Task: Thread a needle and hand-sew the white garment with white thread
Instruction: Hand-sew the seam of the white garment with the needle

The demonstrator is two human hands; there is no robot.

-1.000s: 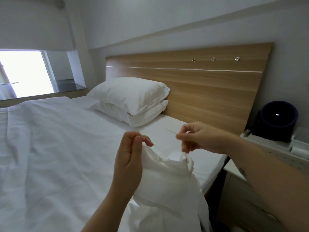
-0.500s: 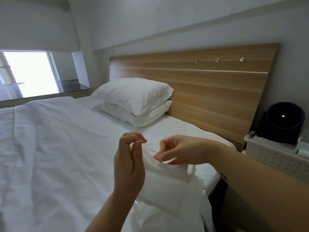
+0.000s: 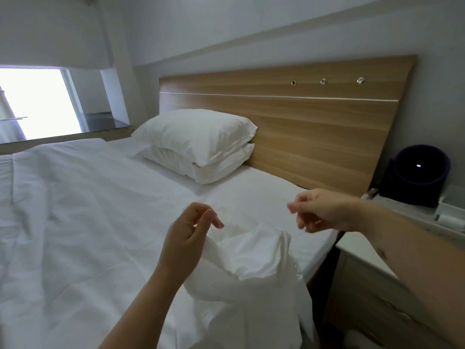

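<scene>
The white garment (image 3: 254, 263) is bunched up over the bed's near right edge. My left hand (image 3: 187, 239) grips its upper fold, fingers curled, thumb and forefinger close together above the cloth. A thin white thread (image 3: 218, 235) runs faintly from those fingertips down to the fabric. My right hand (image 3: 320, 210) is raised to the right of the garment and apart from it, with thumb and forefinger pinched tight. The needle in that pinch is lost in blur.
White bedding (image 3: 83, 210) spreads to the left, and two stacked pillows (image 3: 198, 144) lean on the wooden headboard (image 3: 314, 127). On the right is a nightstand (image 3: 362, 250) with a dark round device (image 3: 420, 177) and a small white roll (image 3: 450, 220). A bright window (image 3: 32, 102) is at far left.
My right hand drew away from the garment, up and to the right, keeping its pinch. My left hand stayed on the fold, which sagged a little lower.
</scene>
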